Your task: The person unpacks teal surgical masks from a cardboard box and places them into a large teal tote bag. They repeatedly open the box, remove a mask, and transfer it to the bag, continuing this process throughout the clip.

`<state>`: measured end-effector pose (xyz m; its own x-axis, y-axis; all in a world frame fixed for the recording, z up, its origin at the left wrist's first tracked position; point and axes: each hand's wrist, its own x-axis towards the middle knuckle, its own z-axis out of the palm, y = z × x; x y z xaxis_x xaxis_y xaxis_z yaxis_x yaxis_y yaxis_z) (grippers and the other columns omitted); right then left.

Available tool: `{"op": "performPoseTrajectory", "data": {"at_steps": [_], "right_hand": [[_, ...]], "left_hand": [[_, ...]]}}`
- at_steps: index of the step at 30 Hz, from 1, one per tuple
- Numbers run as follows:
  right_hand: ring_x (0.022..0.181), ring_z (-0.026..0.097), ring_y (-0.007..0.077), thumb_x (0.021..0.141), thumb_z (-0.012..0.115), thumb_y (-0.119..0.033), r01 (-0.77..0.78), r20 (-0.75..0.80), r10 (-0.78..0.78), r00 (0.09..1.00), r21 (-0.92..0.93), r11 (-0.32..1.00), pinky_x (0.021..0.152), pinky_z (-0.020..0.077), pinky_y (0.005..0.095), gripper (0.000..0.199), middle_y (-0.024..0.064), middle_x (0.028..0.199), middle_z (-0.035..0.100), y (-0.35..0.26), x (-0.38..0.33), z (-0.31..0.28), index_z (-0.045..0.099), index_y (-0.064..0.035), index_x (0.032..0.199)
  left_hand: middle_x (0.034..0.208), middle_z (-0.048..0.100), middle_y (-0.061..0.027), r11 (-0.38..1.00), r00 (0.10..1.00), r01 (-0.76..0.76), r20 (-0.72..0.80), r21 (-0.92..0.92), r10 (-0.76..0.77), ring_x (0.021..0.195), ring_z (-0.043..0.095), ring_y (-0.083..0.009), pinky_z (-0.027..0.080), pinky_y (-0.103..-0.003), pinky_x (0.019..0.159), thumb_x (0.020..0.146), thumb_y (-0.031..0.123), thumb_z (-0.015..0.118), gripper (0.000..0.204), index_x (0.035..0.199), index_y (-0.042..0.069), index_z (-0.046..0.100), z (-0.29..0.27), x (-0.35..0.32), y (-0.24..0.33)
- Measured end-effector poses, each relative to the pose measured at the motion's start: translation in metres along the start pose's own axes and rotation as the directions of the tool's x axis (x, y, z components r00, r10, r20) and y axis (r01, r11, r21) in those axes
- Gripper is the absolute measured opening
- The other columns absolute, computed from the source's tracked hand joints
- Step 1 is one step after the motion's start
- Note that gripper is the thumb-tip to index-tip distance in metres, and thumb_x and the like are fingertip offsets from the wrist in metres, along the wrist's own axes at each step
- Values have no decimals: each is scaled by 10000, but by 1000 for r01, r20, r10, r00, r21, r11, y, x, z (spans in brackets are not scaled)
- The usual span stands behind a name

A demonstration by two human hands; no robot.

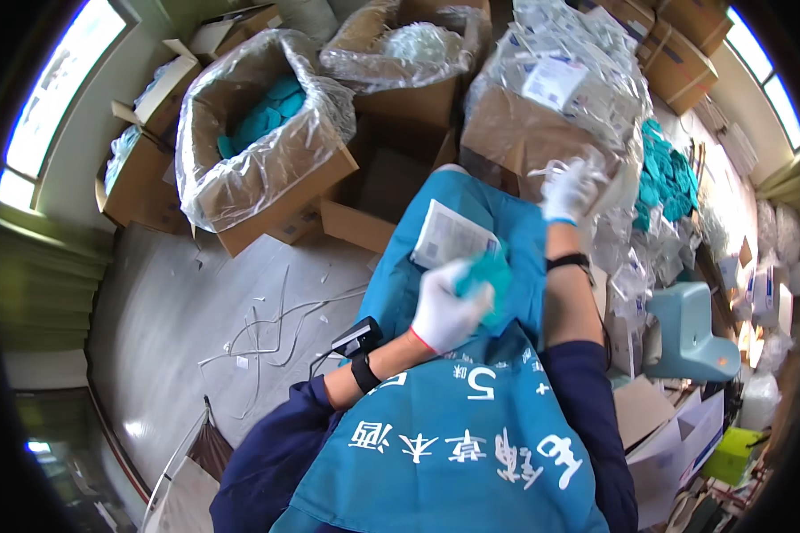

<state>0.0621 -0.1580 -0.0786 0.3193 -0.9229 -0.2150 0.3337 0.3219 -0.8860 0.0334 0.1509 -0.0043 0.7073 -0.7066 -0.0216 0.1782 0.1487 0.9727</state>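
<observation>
My left hand [447,311], in a white glove, is closed round a soft teal piece [493,280] above my lap. The piece is blurred, so its exact kind does not show. Just beyond it, a flat white-and-grey packet [449,238] lies on my blue apron [436,462]. My right hand [569,191], also gloved in white, is stretched forward beside a carton [516,133] heaped with clear plastic packets [587,75]. Whitish strands or clear film show at its blurred fingertips; whether it grips them is unclear.
A plastic-lined carton [267,191] with teal pieces stands front left. Beside it is an open carton [391,178]. More teal pieces [667,182] are heaped at the right, near a blue plastic stool [684,333]. Loose straps [280,333] lie on the grey floor.
</observation>
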Motion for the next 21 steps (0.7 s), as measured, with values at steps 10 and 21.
{"op": "performPoseTrajectory", "data": {"at_steps": [10, 21], "right_hand": [[393, 416, 85, 1027, 517, -343, 84, 43, -78, 996, -166, 983, 341, 348, 240, 333, -17, 565, 466, -42, -101, -112, 510, -127, 774], [473, 409, 26, 1032, 541, -331, 18, 23, -17, 1000, -45, 999, 396, 320, 194, 222, -52, 645, 475, -33, -128, -110, 608, -124, 984]], "left_hand": [[1101, 693, -51, 956, 793, -287, -546, 55, 269, 944, 650, -145, 536, -298, 826, 861, 109, 766, 375, 1210, 16, 663, -200, 138, 57], [1367, 545, -129, 833, 726, 130, -521, -538, -450, 1226, 548, -272, 471, -329, 1044, 861, 485, 739, 706, 1343, 35, 485, -396, 297, 49]]}}
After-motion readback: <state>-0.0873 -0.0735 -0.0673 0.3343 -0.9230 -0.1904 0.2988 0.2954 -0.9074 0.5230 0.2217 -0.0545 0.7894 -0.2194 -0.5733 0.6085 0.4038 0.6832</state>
